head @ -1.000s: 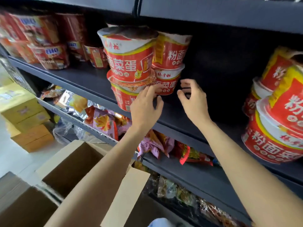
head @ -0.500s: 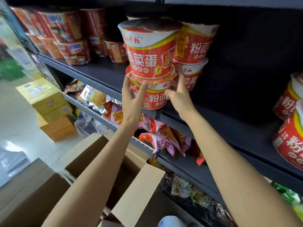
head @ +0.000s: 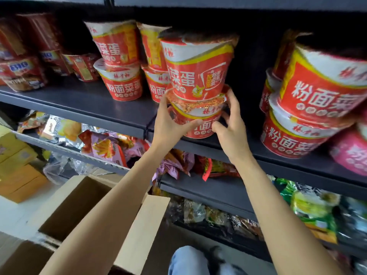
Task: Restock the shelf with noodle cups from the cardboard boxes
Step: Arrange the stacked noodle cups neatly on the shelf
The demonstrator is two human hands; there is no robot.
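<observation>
A stack of two red noodle cups stands at the front edge of the dark shelf (head: 83,100). The lower cup (head: 200,124) is gripped from both sides: my left hand (head: 170,124) curls round its left side, my right hand (head: 230,128) round its right. The upper cup (head: 196,66) rests on it. More stacked red cups (head: 121,62) stand behind to the left, and another red stack (head: 309,100) to the right. An open cardboard box (head: 79,207) lies below my left arm; I cannot see its contents.
Other red packs (head: 21,72) fill the shelf's far left. Snack bags (head: 103,145) crowd the lower shelves. Yellow cartons (head: 15,155) are stacked on the floor at left. A pink cup (head: 351,153) sits at far right. My knee in jeans (head: 188,261) shows at the bottom.
Both hands have closed round the lower cup of the stack, which has shifted right along the shelf edge, away from the cups behind it.
</observation>
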